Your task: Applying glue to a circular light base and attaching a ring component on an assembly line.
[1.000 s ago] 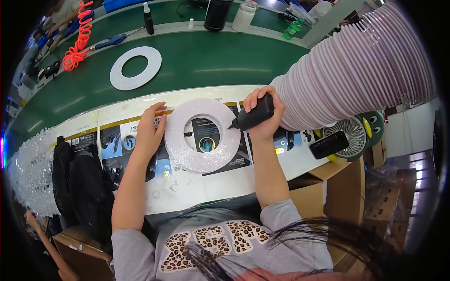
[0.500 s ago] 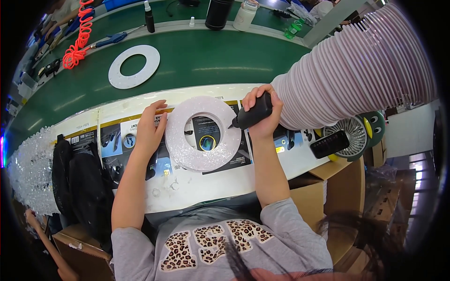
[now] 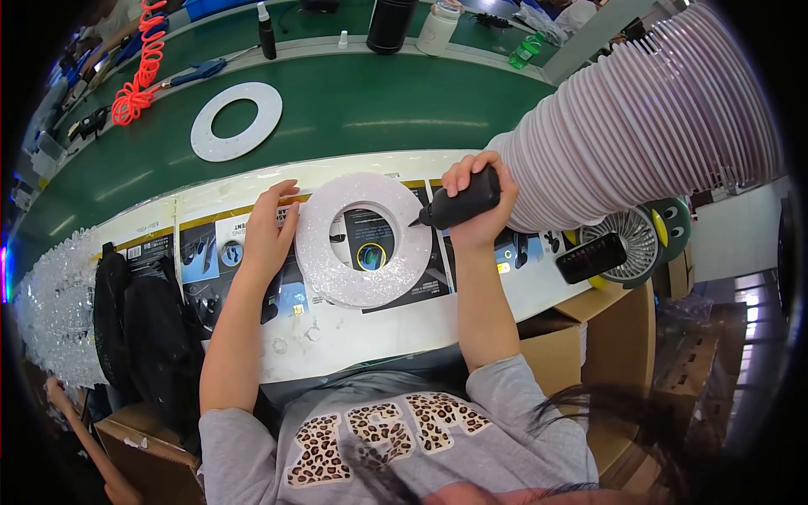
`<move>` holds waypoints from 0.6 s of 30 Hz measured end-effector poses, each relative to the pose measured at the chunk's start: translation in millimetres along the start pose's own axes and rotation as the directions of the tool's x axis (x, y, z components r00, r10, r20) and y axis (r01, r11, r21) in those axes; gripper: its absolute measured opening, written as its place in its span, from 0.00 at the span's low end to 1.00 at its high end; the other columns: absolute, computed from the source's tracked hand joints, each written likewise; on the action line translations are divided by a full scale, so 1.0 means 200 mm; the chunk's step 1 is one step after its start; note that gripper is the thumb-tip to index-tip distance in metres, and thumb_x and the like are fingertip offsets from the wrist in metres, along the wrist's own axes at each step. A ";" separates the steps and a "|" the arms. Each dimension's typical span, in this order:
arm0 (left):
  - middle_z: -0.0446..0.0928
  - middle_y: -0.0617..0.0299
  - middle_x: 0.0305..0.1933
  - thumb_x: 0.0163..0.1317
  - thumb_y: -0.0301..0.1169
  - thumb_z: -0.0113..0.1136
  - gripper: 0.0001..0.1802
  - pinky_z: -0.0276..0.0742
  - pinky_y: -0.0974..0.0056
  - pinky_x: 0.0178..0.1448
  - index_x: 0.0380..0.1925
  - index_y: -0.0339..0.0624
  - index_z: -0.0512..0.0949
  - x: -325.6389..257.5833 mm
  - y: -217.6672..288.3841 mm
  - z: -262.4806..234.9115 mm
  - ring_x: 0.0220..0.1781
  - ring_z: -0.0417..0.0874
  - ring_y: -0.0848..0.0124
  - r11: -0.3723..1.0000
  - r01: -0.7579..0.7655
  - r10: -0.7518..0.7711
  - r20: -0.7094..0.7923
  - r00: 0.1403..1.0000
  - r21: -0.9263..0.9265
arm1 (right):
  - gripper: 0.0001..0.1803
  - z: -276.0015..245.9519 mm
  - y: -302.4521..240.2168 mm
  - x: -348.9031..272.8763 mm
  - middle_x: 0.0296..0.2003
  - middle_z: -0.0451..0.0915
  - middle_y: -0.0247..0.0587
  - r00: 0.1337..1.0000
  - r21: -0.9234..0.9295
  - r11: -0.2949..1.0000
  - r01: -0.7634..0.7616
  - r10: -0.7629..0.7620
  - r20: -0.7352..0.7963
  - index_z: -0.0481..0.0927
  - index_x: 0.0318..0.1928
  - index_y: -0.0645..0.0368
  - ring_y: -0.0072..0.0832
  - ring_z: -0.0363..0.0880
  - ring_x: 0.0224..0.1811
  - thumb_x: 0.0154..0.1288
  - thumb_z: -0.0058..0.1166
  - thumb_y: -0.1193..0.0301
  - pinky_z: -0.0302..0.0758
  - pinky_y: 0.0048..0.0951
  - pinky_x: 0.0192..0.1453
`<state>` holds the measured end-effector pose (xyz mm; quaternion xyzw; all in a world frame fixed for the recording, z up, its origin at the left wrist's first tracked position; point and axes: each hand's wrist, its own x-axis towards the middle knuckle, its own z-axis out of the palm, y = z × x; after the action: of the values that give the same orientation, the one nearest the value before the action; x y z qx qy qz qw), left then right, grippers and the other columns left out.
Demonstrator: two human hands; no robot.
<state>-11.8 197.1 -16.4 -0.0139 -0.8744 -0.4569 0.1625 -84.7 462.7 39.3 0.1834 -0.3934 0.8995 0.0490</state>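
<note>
Factory workshop — long green workbench [image 3: 379, 101], coiled red hose [image 3: 152, 52], stacked pale rings [image 3: 623, 126], cardboard boxes [image 3: 617, 345]

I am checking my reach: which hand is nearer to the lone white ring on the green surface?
Left: the left hand is this side of the lone ring; the right hand, around a black bottle, is farther right.

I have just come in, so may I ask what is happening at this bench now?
A person is working bare-handed on a glittery white ring. The right hand grips a black bottle, its thin tip pointing at the ring's right side. The left hand is at the ring's left edge; whether it touches is hard to tell. Another white ring lies on the green surface beyond, and a long stack of rings stands to the right.
</note>
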 end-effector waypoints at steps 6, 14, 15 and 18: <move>0.76 0.51 0.49 0.63 0.24 0.53 0.18 0.73 0.61 0.54 0.54 0.39 0.70 0.00 -0.01 0.00 0.49 0.79 0.60 0.999 -0.027 0.027 -0.016 1.000 0.019 | 0.19 -0.03 -0.05 0.02 0.21 0.67 0.40 0.996 -0.075 0.995 0.068 -0.073 -0.059 0.65 0.32 0.58 0.27 0.66 0.24 0.68 0.33 0.55 0.67 0.27 0.32; 0.76 0.51 0.49 0.63 0.24 0.53 0.18 0.73 0.61 0.55 0.53 0.38 0.70 0.01 -0.01 0.00 0.49 0.79 0.61 0.999 -0.030 0.030 -0.014 0.999 0.024 | 0.18 -0.05 -0.04 0.03 0.19 0.67 0.40 0.995 -0.159 0.987 0.040 -0.053 -0.082 0.64 0.31 0.57 0.27 0.66 0.21 0.68 0.32 0.57 0.66 0.25 0.27; 0.76 0.51 0.49 0.63 0.24 0.53 0.18 0.73 0.61 0.55 0.53 0.38 0.70 0.01 -0.01 0.00 0.50 0.79 0.61 1.000 -0.020 0.021 -0.012 1.000 0.016 | 0.18 -0.05 -0.04 0.03 0.19 0.67 0.40 0.995 -0.159 0.986 0.040 -0.054 -0.083 0.64 0.31 0.57 0.27 0.66 0.21 0.68 0.32 0.57 0.66 0.25 0.27; 0.76 0.51 0.49 0.63 0.24 0.53 0.18 0.72 0.61 0.55 0.54 0.38 0.70 0.01 0.00 0.00 0.50 0.79 0.61 1.000 -0.009 0.009 -0.008 1.000 0.013 | 0.17 -0.05 -0.04 0.03 0.20 0.65 0.40 0.997 -0.161 0.986 0.035 -0.046 -0.065 0.64 0.31 0.58 0.28 0.65 0.22 0.68 0.33 0.58 0.66 0.27 0.30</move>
<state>-13.1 197.2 -17.0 -0.0150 -0.8767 -0.4505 0.1681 -90.9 476.4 40.8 0.1559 -0.4585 0.8697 0.0951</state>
